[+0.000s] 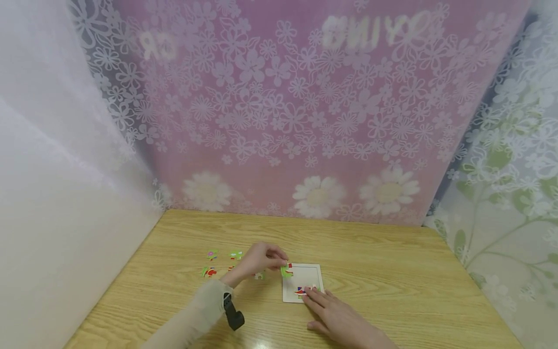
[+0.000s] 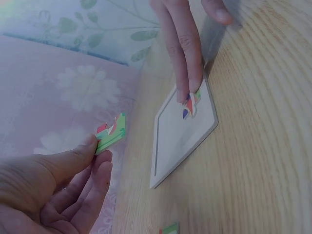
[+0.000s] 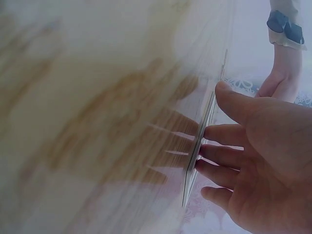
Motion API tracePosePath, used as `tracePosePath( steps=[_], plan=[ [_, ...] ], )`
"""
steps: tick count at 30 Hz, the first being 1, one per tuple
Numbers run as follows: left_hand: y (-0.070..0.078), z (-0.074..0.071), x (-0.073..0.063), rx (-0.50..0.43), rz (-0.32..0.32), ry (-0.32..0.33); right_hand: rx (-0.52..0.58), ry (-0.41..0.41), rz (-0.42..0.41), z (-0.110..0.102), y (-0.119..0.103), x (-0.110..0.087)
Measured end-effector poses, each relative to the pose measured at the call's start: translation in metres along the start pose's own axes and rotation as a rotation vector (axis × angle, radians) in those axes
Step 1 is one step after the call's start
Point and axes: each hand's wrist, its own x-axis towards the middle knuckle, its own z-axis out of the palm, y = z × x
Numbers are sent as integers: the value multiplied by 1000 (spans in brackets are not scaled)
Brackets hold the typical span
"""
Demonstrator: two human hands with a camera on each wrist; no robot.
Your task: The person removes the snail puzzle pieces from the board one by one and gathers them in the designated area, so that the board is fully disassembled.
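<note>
Between thumb and fingers my left hand (image 1: 260,259) pinches a green jigsaw piece (image 2: 113,134) with red and white marks. It is held up over the left edge of a white puzzle tray (image 1: 301,280), as the head view shows. In the tray's near part lies a red, blue and white jigsaw piece (image 2: 190,108). My right hand (image 1: 337,315) rests its extended fingertips on the pieces there, partly hiding them. In the right wrist view the fingers (image 3: 222,155) reach the tray's thin edge (image 3: 191,165), its inside hidden.
Left of the tray, several loose jigsaw pieces (image 1: 209,272) lie on the wooden table (image 1: 383,261), some partly behind the left forearm. A black device (image 1: 234,316) is strapped to the left wrist. Flowered curtains (image 1: 279,121) enclose the table's back and sides.
</note>
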Motion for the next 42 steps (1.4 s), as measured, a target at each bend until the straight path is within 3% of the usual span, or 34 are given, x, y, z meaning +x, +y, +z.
tracePosePath(
  steps=[14, 28, 42],
  plan=[
    [-24, -35, -22, 39, -28, 43, -16, 36, -37, 4, 2, 1],
    [-50, -82, -72, -15, -89, 92, -28, 48, -44, 7, 3, 2],
    [-72, -123, -111, 5, -143, 175, -6, 13, -26, 6, 5, 3]
  ],
)
